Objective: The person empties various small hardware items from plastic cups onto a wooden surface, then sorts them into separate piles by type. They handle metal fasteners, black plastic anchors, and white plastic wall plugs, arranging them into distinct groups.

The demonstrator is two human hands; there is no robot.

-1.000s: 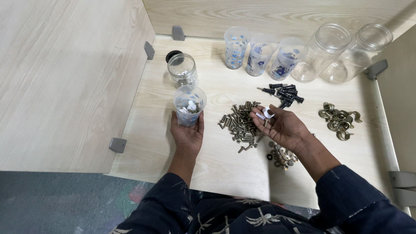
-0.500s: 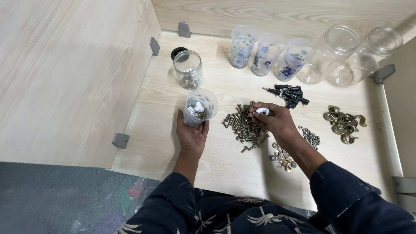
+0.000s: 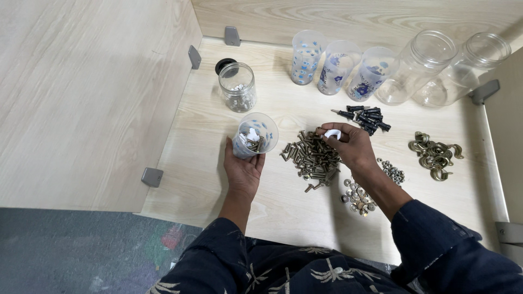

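Now the left hand (image 3: 243, 170), lifted nearer than a second ago, grips a clear cup (image 3: 254, 135) of mixed pieces; right of it, over the bolt pile (image 3: 314, 158) on the bench (image 3: 180, 179), the right hand (image 3: 351, 146) pinches a small white clip (image 3: 333, 134), apparently just picked.

The one camera sits on my head and looks steeply down and forward over my chest onto the pale wooden shelf (image 3: 207, 179). It is close enough for both my forearms to fill the lower middle of the view, with my left hand (image 3: 243, 169) and right hand (image 3: 348, 146) near the centre. The far edge reaches the row of jars (image 3: 417, 68) against the back wall; the left side takes in an upright side panel (image 3: 81, 98) and some floor below.
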